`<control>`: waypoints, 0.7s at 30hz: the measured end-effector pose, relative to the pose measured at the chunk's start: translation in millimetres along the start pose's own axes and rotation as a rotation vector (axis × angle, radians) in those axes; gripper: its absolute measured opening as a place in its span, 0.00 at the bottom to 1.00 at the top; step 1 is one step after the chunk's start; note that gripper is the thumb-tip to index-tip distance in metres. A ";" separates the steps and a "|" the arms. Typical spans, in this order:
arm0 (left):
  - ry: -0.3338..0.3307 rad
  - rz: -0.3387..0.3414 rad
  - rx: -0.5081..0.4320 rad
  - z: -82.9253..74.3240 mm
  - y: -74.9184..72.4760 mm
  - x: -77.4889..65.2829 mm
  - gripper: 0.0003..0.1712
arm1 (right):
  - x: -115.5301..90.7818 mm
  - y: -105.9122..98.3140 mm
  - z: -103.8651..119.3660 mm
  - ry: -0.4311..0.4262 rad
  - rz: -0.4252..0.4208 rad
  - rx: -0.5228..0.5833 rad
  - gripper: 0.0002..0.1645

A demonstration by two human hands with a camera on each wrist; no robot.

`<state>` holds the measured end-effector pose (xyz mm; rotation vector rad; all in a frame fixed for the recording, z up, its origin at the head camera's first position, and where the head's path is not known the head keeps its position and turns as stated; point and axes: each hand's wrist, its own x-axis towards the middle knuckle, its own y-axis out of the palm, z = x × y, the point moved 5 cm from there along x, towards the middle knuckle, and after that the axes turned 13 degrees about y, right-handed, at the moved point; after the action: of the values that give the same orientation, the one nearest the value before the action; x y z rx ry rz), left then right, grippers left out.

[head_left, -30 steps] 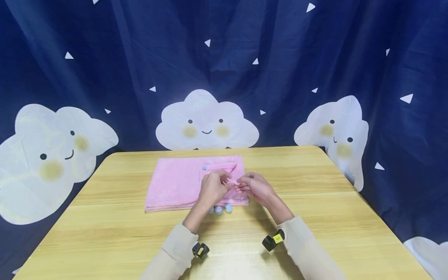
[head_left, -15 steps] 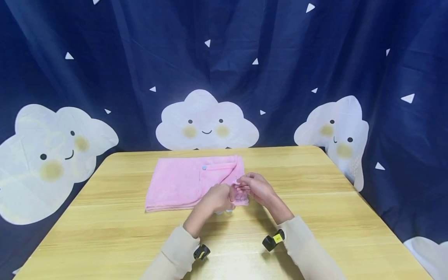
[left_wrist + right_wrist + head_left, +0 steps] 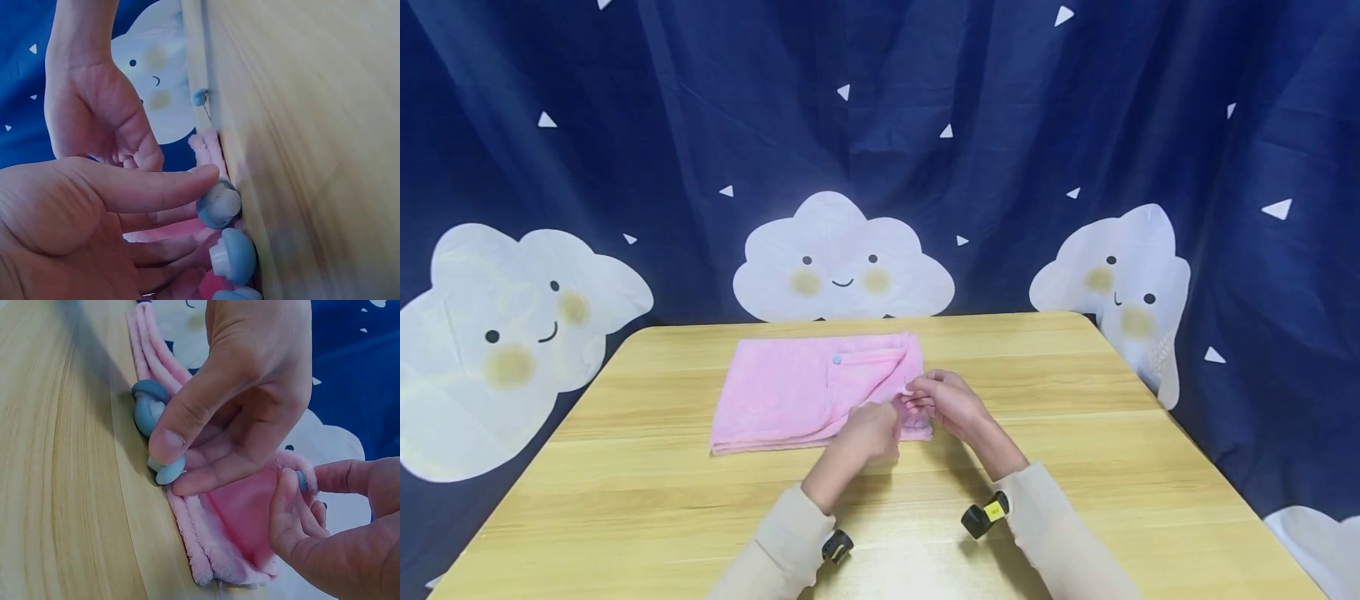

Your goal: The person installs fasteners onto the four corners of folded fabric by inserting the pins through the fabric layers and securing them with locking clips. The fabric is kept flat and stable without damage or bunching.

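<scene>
A folded pink plush cloth (image 3: 775, 383) lies on the table, a flap folded up at its right end. My right hand (image 3: 951, 402) pinches the flap's fuzzy edge between thumb and forefinger, and a small blue head (image 3: 302, 481) shows there in the right wrist view. At the cloth's near edge is my left hand (image 3: 871, 429), its thumb and forefinger pinching a pale blue mushroom-shaped clip (image 3: 169, 470). Beside that sits another blue clip (image 3: 149, 412); in the left wrist view a domed one (image 3: 237, 255) shows its white stem. The head view hides these clips behind my left hand.
A blue knob (image 3: 837, 360) sits at the flap's upper left corner; the left wrist view shows a thin pin on a blue knob (image 3: 200, 97). The wooden table (image 3: 625, 500) reaches back to a dark blue curtain (image 3: 895, 150) with white clouds.
My left hand has left the flap beside my right hand and come down toward me to the clips at the cloth's near edge, covering them. My right hand has stayed in place.
</scene>
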<state>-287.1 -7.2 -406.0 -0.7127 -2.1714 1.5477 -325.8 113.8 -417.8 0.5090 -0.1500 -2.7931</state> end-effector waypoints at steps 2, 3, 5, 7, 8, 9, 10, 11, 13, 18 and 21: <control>-0.002 -0.002 0.006 0.0 0.3 0.5 0.19 | 0.2 0.4 0.0 0.002 -0.004 0.002 0.09; -0.003 0.000 0.004 0.1 0.3 0.7 0.20 | 0.2 0.6 0.0 0.004 -0.005 0.003 0.09; -0.007 0.005 -0.008 0.9 0.3 1.3 0.19 | 0.2 1.1 0.2 0.006 -0.009 0.005 0.09; -0.009 0.010 -0.021 2.2 0.4 1.8 0.16 | 0.0 1.2 0.3 0.008 -0.014 0.007 0.09; -0.006 0.008 -0.032 2.9 -0.1 1.9 0.14 | -0.4 1.2 0.4 0.007 -0.017 0.008 0.09; -0.002 0.001 -0.045 3.5 -1.2 1.8 0.12 | -0.8 1.3 0.6 0.006 -0.019 0.008 0.08; 0.006 -0.009 -0.059 4.1 -2.5 1.6 0.12 | -1.2 1.2 0.9 0.005 -0.022 0.007 0.08; 0.012 -0.022 -0.077 4.8 -4.3 1.2 0.12 | -1.6 1.2 1.1 0.004 -0.025 0.005 0.08; 0.021 -0.053 -0.139 6.4 -9.1 0.1 0.13 | -2.0 1.3 1.1 0.001 -0.026 0.006 0.08; 0.053 -0.141 -0.284 11.2 -23.4 -0.6 0.08 | -1.4 1.2 0.7 0.003 -0.022 0.020 0.07; 0.073 -0.227 -0.412 14.5 -30.6 0.7 0.06 | -0.7 0.5 0.6 -0.003 -0.032 0.010 0.07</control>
<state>-301.6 -25.8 -381.6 -0.6030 -2.4433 0.9588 -325.3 113.6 -416.9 0.5142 -0.1581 -2.8258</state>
